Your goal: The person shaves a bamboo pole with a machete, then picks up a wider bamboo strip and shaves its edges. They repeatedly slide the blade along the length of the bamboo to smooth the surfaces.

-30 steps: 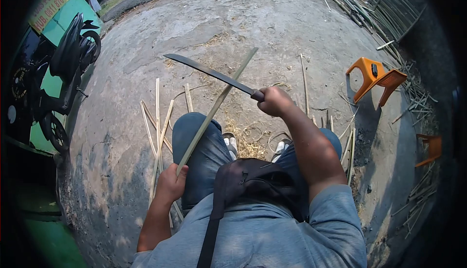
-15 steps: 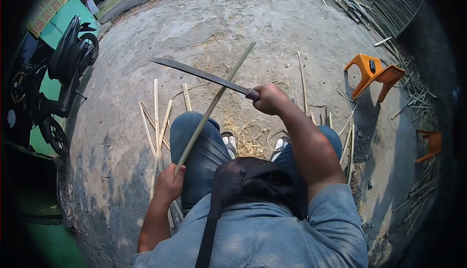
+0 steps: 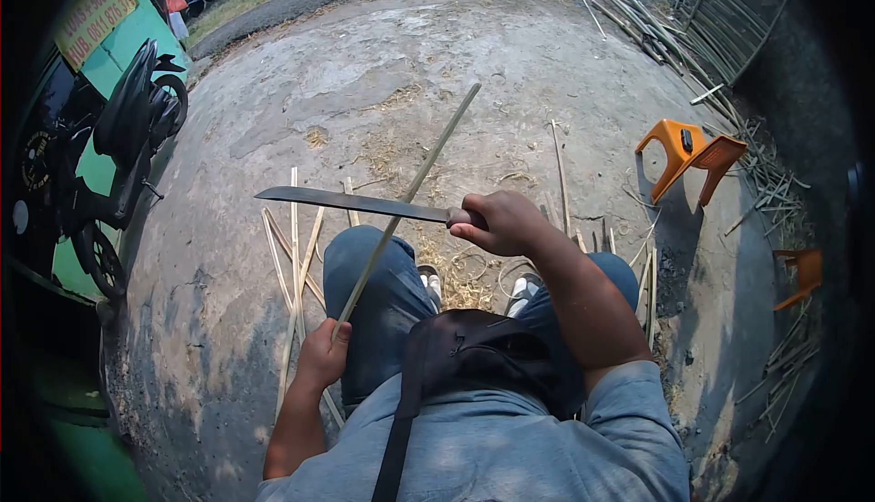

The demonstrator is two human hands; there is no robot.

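Observation:
My left hand (image 3: 323,353) is closed around the lower end of a long bamboo strip (image 3: 423,170), which slants up and away to the right past my left knee. In my right hand (image 3: 499,223) is the handle of a machete (image 3: 355,202), its long dark blade pointing left. The blade crosses the strip above my left knee and appears to touch it. Curled shavings (image 3: 467,294) lie on the ground between my feet.
Several split bamboo strips (image 3: 295,256) lie by my left leg, with others (image 3: 651,283) by my right. An orange plastic chair (image 3: 684,151) stands at right, near piled bamboo (image 3: 770,174). A black motorbike (image 3: 128,137) is parked at left.
My right hand has come nearer to me and slightly left, bringing the machete lower along the strip with its blade more level. My left hand still grips the strip's lower end.

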